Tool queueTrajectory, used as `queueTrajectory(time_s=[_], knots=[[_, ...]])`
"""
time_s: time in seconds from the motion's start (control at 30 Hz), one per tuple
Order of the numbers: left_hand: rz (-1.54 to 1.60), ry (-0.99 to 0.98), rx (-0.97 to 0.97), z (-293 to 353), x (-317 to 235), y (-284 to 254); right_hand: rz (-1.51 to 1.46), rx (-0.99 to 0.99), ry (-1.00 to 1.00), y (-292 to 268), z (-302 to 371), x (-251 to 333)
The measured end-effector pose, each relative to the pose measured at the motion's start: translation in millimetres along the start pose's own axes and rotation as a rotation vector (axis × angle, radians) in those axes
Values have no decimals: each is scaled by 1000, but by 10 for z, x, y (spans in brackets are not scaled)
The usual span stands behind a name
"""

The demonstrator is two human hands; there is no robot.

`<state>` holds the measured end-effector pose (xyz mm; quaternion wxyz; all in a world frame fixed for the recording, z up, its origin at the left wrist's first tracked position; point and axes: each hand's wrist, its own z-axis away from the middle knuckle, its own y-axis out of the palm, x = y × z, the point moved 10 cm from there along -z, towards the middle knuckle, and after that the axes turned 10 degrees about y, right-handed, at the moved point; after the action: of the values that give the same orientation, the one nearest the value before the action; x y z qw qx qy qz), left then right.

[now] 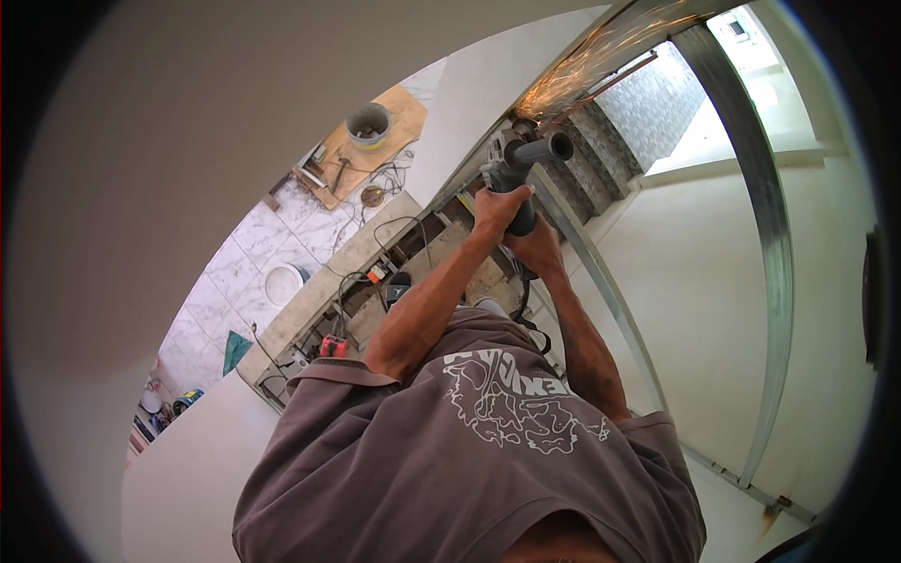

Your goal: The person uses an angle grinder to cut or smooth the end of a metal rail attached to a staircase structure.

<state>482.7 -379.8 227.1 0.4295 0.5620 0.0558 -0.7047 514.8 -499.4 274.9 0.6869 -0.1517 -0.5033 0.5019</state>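
Both of my hands are closed around an angle grinder (pixel 508 176), held out ahead of me. My left hand (pixel 497 210) wraps the body from the left; my right hand (pixel 539 248) grips it farther back, its fingers partly hidden. The dark side handle (pixel 544 150) sticks out to the right, with no hand on it. Orange sparks (pixel 582 80) stream from the grinder's head toward the upper right, along a wall edge. The disc and its exact contact point are hard to make out. Beside my right hand runs a slim metal bar (pixel 601 272).
A broad metal beam (pixel 765 197) crosses the right side. Below me lie loose cables (pixel 375 272) and a red tool (pixel 333 346) beside a ledge (pixel 310 305). Down on the marble floor are a grey bucket (pixel 368 129), a hammer (pixel 342 172) on plywood and a white bucket (pixel 283 283).
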Motion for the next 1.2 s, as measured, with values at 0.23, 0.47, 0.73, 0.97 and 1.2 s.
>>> queueTrajectory(time_s=[0.23, 0.47, 0.73, 0.97, 1.2], knots=[[39, 43, 29, -43, -28, -3, 8, -12, 14, 10, -24, -12], [12, -6, 22, -21, 5, -16, 24, -15, 28, 2, 37, 42], [83, 29, 56, -31, -15, 27, 49, -53, 29, -26, 31, 47], [49, 7, 31, -26, -22, -8, 48, -29, 45, -7, 56, 80], [80, 39, 74, -81, 0, 3, 36, -61, 45, -13, 29, 63]])
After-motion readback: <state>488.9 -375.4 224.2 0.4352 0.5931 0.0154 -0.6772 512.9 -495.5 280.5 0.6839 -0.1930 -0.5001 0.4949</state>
